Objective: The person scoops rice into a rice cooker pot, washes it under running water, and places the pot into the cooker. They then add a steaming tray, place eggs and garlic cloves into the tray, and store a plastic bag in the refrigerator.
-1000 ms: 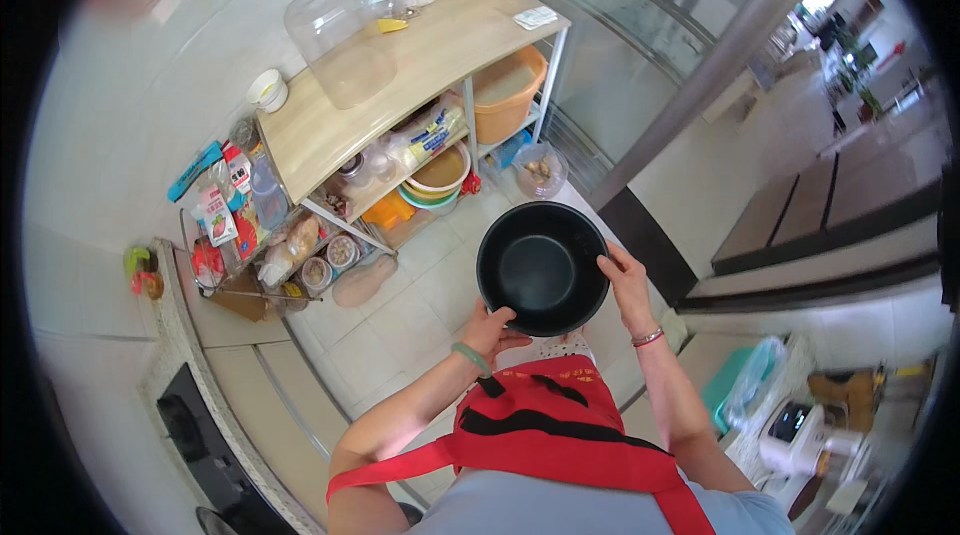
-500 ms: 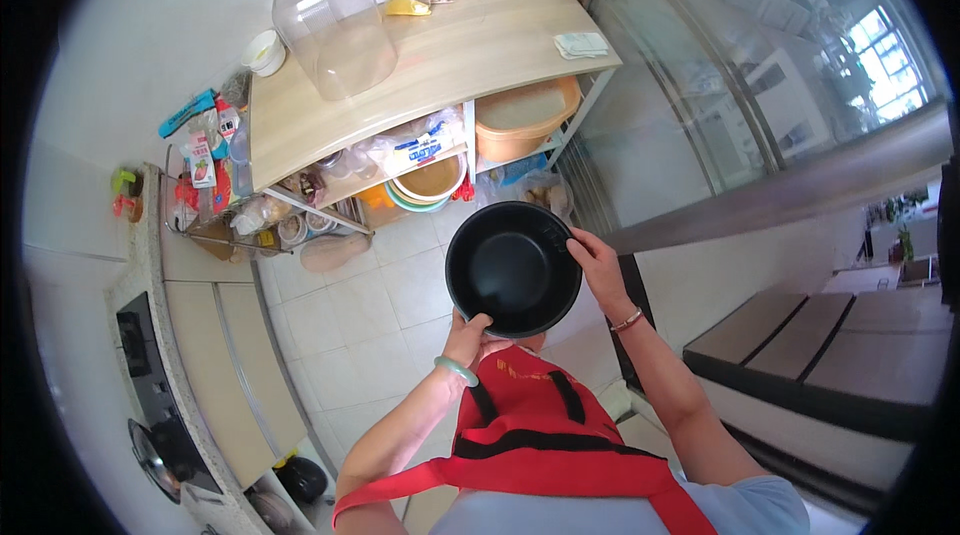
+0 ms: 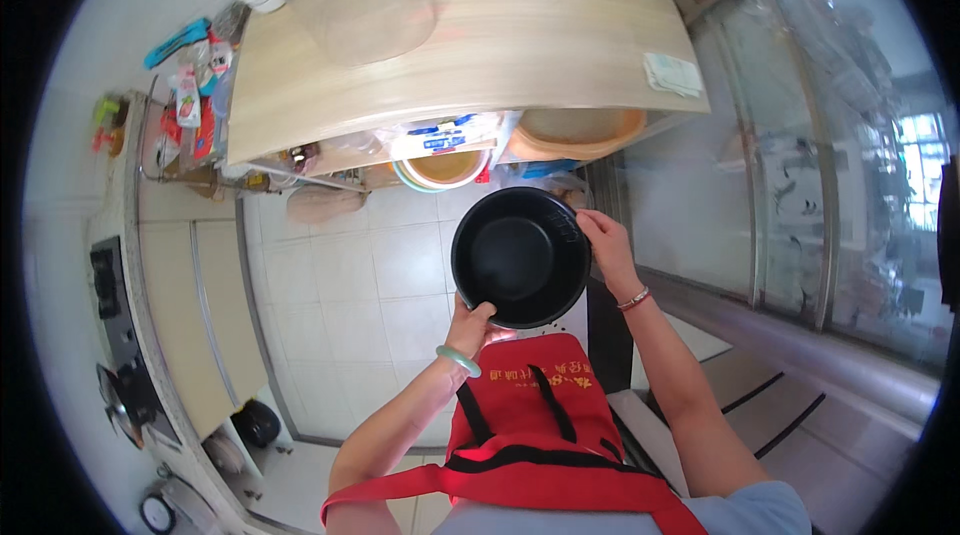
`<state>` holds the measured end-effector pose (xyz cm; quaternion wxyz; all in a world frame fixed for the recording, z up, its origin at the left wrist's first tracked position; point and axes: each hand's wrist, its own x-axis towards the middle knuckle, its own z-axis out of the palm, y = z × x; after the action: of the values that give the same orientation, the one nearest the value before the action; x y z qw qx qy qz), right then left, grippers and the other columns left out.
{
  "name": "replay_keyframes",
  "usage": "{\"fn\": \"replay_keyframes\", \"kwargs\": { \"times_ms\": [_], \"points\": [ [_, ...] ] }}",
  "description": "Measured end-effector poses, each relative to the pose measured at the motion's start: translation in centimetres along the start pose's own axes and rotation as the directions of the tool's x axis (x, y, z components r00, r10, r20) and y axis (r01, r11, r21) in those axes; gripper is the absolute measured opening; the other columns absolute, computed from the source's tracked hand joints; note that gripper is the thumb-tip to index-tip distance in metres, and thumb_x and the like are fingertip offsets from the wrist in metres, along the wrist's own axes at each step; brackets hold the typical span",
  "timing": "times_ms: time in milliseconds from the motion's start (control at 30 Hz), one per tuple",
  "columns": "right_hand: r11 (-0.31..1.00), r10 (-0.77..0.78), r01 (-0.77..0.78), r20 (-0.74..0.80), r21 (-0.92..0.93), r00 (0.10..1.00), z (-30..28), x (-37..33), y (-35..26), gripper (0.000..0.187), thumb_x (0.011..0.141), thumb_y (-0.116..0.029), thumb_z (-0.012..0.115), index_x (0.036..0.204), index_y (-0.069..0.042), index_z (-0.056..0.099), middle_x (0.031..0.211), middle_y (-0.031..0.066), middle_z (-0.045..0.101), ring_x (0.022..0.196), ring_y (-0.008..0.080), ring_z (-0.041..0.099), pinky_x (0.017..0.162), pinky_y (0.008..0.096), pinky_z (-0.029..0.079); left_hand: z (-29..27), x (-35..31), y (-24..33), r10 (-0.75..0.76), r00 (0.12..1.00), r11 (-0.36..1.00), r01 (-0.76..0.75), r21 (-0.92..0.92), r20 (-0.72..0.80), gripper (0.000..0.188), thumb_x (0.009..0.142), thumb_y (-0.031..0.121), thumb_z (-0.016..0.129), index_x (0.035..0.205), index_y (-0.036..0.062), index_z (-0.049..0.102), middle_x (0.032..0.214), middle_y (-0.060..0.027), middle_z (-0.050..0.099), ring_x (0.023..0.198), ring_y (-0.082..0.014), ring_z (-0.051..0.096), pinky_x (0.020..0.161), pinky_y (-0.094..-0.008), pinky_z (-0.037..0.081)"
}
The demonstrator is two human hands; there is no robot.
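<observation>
A round black inner pot, like a rice cooker's, is held level in front of my red apron. Nothing shows inside it. My left hand grips the near left rim, thumb over the edge and fingers underneath. At the right rim, my right hand pinches the wall with the thumb inside or on top; its other fingers are partly hidden. A pale green bangle sits on my left wrist and a thin bracelet on my right.
Ahead stands a wooden-topped table with a clear plastic cover and a folded cloth. Below it are an orange tub and bowls. A counter with a stove runs along the left; glass sliding doors are at right.
My view has turned and come closer to the table, so the table looks larger and the doors have shifted. Both hands keep their hold on the pot.
</observation>
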<state>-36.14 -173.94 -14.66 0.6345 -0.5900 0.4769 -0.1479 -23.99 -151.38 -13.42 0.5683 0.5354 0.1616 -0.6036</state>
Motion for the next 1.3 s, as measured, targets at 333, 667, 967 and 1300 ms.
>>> {"fn": "replay_keyframes", "kwargs": {
  "times_ms": [333,667,967,1300],
  "points": [
    [0.993,0.111,-0.099,0.263,-0.056,0.958,1.4,6.2,0.9,0.028,0.097,-0.024,0.056,0.106,-0.001,0.069,0.085,-0.0049,0.063,0.073,0.003,0.052,0.066,0.0205,0.042,0.2,3.1,-3.6,0.069,0.981,0.975,-0.105,-0.196,-0.183,0.063,0.086,-0.001,0.045,0.141,0.0161,0.021,0.119,-0.0185,0.053,0.078,-0.0289,0.069,0.061,-0.0354,0.063],
    [0.968,0.251,-0.227,0.33,-0.11,0.91,0.5,8.4,5.4,0.028,0.095,-0.026,0.058,0.102,-0.001,0.069,0.095,0.0049,0.069,0.084,0.0115,0.065,0.073,0.0249,0.051,1.6,5.4,-11.4,0.011,0.95,0.921,-0.131,-0.368,-0.311,0.053,0.086,0.0,0.046,0.136,0.0065,0.03,0.108,-0.0191,0.06,0.082,-0.028,0.069,0.06,-0.0355,0.063],
    [0.998,0.059,-0.046,0.299,-0.049,0.952,-3.6,14.7,2.6,0.036,0.099,-0.031,0.055,0.105,0.003,0.064,0.096,0.0129,0.069,0.08,0.0158,0.067,0.071,0.0266,0.055,4.3,8.5,-13.2,-0.005,0.956,0.904,-0.121,-0.41,-0.292,0.066,0.085,-0.004,0.043,0.144,0.015,0.021,0.119,-0.0166,0.056,0.085,-0.0261,0.069,0.057,-0.0308,0.062],
    [0.954,-0.064,0.129,0.24,-0.269,0.969,-4.6,26.8,3.4,0.033,0.098,-0.028,0.056,0.108,0.002,0.066,0.098,0.0122,0.07,0.083,0.0151,0.068,0.073,0.0283,0.056,7.1,12.2,-11.8,0.172,0.952,0.894,-0.259,-0.365,-0.253,0.076,0.083,-0.006,0.042,0.149,0.0178,0.013,0.131,-0.0145,0.048,0.094,-0.0255,0.066,0.056,-0.0282,0.062]
  ]
}}
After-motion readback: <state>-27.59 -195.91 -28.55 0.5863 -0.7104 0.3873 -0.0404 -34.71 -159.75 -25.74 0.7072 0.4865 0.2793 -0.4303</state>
